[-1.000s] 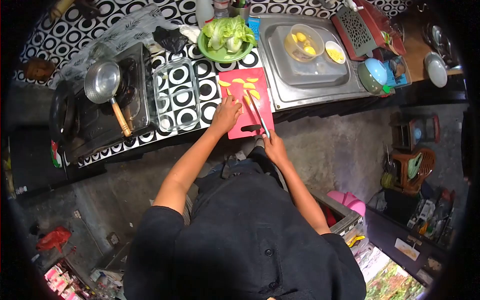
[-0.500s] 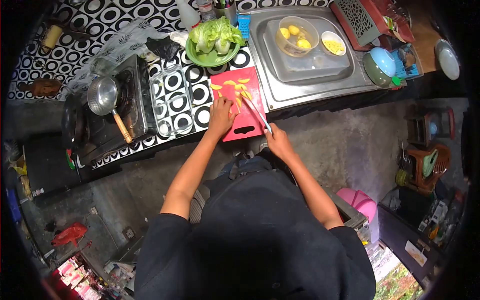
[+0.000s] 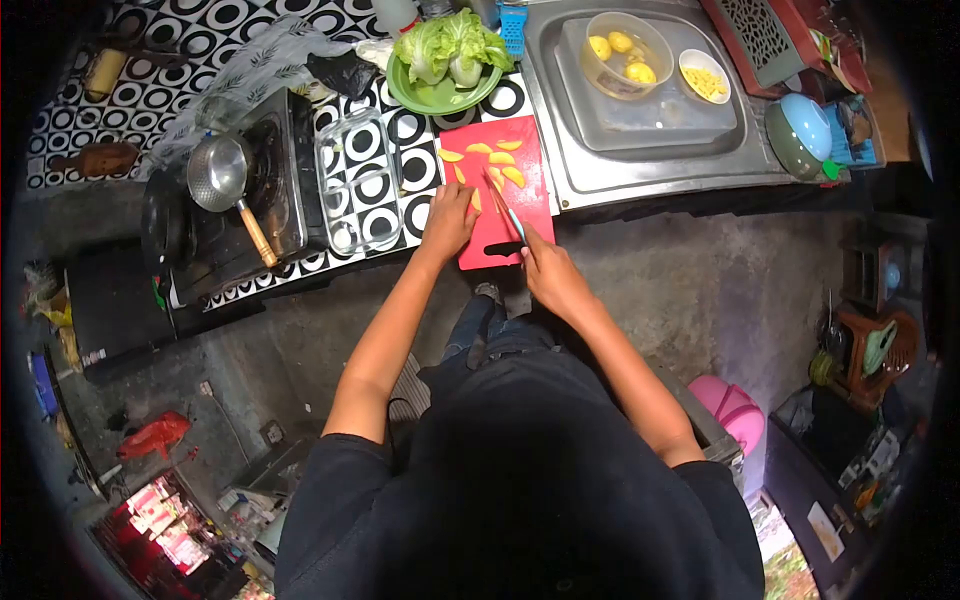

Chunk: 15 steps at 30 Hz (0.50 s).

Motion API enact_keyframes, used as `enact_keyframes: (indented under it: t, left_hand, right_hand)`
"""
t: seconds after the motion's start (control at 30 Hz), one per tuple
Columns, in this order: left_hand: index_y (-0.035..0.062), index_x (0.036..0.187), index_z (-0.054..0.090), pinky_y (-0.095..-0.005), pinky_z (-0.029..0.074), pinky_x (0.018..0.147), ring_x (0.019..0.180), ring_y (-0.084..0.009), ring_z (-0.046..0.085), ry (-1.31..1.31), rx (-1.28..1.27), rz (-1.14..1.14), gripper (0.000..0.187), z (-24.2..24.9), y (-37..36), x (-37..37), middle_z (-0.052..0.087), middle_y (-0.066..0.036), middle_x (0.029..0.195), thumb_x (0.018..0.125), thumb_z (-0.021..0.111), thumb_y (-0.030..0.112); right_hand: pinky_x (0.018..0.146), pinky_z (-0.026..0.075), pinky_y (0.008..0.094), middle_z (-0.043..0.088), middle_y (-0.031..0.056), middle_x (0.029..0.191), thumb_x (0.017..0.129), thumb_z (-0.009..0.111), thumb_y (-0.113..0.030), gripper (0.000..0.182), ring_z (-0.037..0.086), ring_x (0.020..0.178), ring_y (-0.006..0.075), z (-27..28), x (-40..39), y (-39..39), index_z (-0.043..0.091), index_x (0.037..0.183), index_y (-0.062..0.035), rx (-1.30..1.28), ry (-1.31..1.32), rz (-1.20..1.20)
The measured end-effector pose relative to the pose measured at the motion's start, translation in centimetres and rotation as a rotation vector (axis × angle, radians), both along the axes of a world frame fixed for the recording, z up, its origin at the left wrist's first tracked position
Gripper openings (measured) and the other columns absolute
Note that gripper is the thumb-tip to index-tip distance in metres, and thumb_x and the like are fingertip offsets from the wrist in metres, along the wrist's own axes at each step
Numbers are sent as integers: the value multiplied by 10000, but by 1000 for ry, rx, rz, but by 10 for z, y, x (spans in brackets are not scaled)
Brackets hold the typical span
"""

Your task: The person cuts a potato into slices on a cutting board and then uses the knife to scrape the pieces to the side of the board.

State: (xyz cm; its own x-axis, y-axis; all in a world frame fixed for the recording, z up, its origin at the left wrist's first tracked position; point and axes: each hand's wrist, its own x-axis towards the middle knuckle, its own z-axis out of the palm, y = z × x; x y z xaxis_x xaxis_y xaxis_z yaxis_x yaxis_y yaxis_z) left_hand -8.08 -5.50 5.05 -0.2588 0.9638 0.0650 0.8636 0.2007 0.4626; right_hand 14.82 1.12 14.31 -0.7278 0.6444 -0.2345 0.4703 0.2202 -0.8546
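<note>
A red cutting board (image 3: 531, 203) lies on the patterned counter with several yellow potato slices (image 3: 497, 159) on it. My left hand (image 3: 447, 217) presses down on a yellow piece at the board's left side. My right hand (image 3: 546, 272) grips a knife (image 3: 507, 208) by its light blue handle, its blade angled up across the board toward the piece under my left hand.
A clear glass dish (image 3: 357, 182) sits left of the board, then a stove with a metal saucepan (image 3: 222, 175). A green plate of lettuce (image 3: 446, 58) stands behind. The sink (image 3: 650, 160) at right holds a bowl of peeled potatoes (image 3: 623, 53) and a small bowl of yellow pieces (image 3: 704, 80).
The view shifted slightly as my head moved. My hands stayed at the board, and the knife blade has moved closer to the piece under my left hand.
</note>
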Motion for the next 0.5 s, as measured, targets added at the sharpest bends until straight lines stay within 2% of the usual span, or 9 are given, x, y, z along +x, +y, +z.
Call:
enact_keyframes:
  t: [0.27,0.5]
  left_hand:
    - [-9,1179,628,-456,441,914,1039,-357,536,-38,105,-37,441,-9,0,-7,582,-159,1090,808,783,170]
    - [-3,1156,609,-467,436,896,1061,-353,533,0,91,-68,426,-14,-2,-13,569,-158,1119,787,769,140]
  right_hand:
    - [849,474,534,634,356,986,971,503,-64,469,621,954,507,8,-29,-33,449,1417,68,68,-61,-80]
    - [863,480,535,644,330,1015,969,517,-72,494,623,972,487,6,-45,-62,437,1445,31,108,-158,-123]
